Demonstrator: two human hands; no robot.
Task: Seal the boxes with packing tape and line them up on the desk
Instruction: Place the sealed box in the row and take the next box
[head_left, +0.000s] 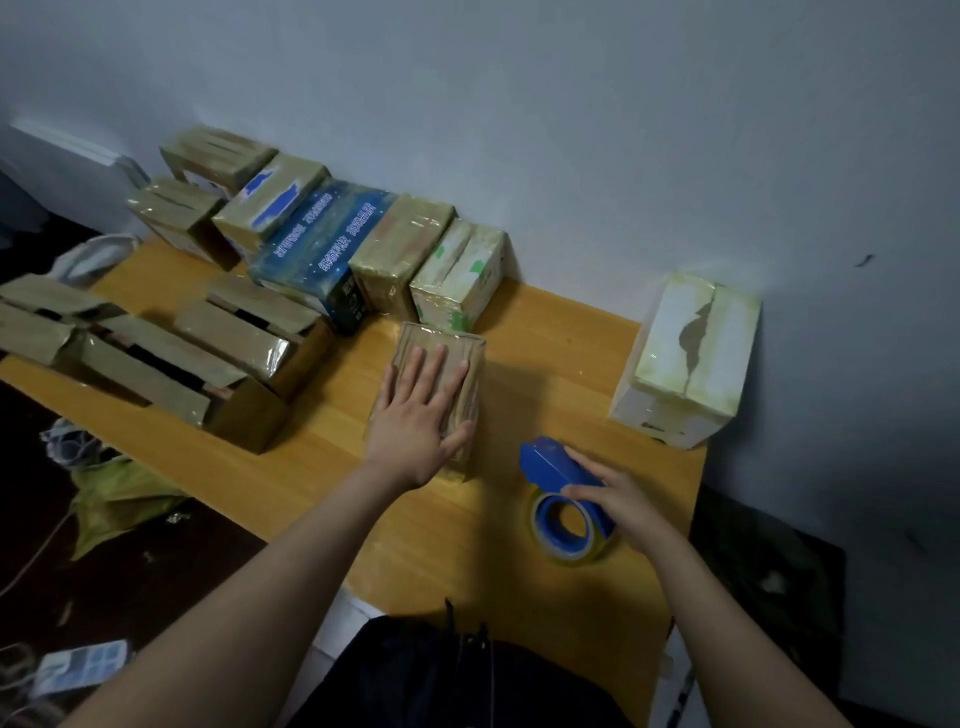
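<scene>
The small brown box (441, 340) lies in the middle of the table (550, 358), glossy with tape, its long axis running from near to far and leaning a little to the right at the far end. The left hand (418, 415) lies flat on its top, fingers straight and spread, pressing down and not curled round it. Just right of the box and nearer, the right hand (621, 499) grips the blue tape dispenser (550, 465), thumb and fingers closed on its body, the roll resting on the table. The box looks sealed, so the step in hand is probably smoothing the tape before lining it up. Just beyond its far end is the green-marked box (460, 270), the right end of the row of taped boxes (322, 239) along the far wall. The free spot lies far and slightly right of the left hand, which is the nearer one and already on the box; a push along the long axis would likely serve. A white box (685, 358) stands well apart at the right, and open-flapped boxes (171, 364) wait at the left.
</scene>
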